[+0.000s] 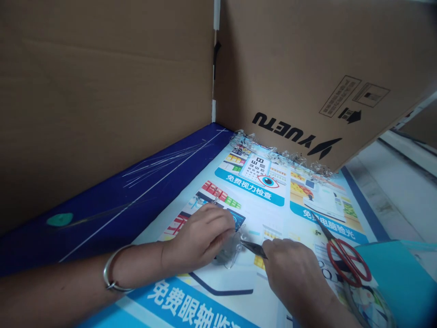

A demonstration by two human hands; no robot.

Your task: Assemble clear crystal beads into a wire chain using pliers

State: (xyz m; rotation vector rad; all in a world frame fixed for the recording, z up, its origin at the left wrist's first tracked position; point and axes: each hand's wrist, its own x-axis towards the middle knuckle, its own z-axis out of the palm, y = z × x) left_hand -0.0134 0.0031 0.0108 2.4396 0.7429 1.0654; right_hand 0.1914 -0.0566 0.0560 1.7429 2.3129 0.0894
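My left hand (201, 234), with a metal bangle at its wrist, has its fingers closed on a small clear piece with thin loops (237, 239); its exact kind is too blurred to tell. In my right hand (293, 269) is a pair of pliers (254, 248), its dark pointed jaws reaching left to the clear piece. I cannot tell whether the jaws grip it or only touch it. Both hands are over a printed poster (269, 300). Red-handled scissors (348, 262) lie on the poster just right of my right hand.
Cardboard panels (109, 91) wall off the left and back. Many small clear pieces (290, 159) lie along the back panel's foot. Fine clear strands (167, 161) and a green patch (59, 219) are on the blue surface at left. Turquoise sheeting (396, 273) sits at right.
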